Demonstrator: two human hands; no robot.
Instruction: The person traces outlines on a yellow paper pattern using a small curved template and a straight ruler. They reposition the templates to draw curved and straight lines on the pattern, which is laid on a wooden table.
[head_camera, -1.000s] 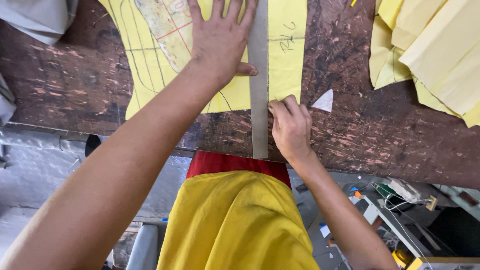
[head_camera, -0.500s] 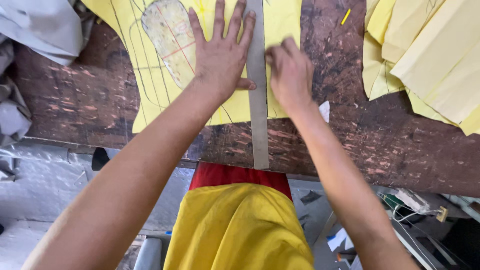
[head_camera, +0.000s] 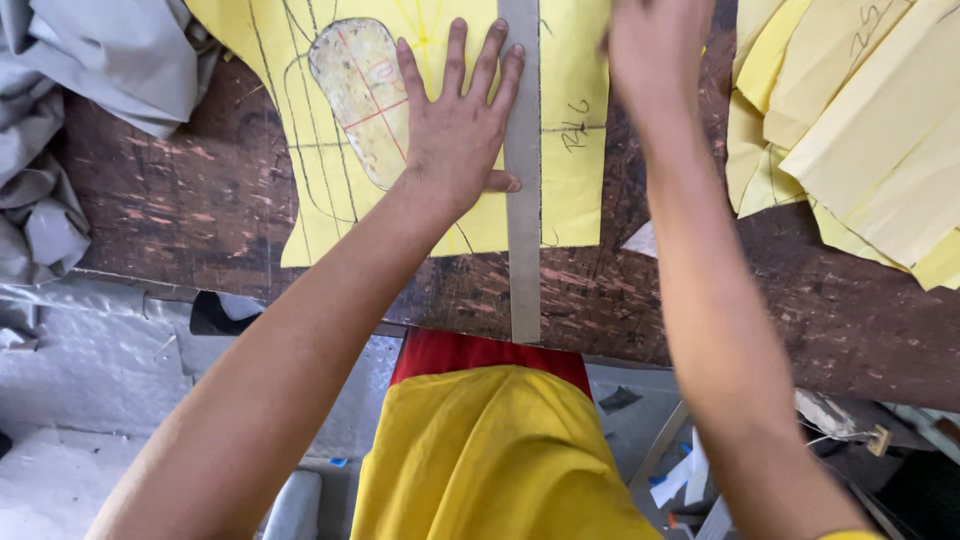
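Left grip (head_camera: 455, 125) spread flat on yellow sheet (head_camera: 575, 190) beside ruler (head_camera: 523, 200); right grip (head_camera: 655, 45) blurred, unreadable.

I see no packages, labels, signs or screens anywhere in my head view: nothing boxed, tagged, posted or lit up on the worn wooden table or the floor below.
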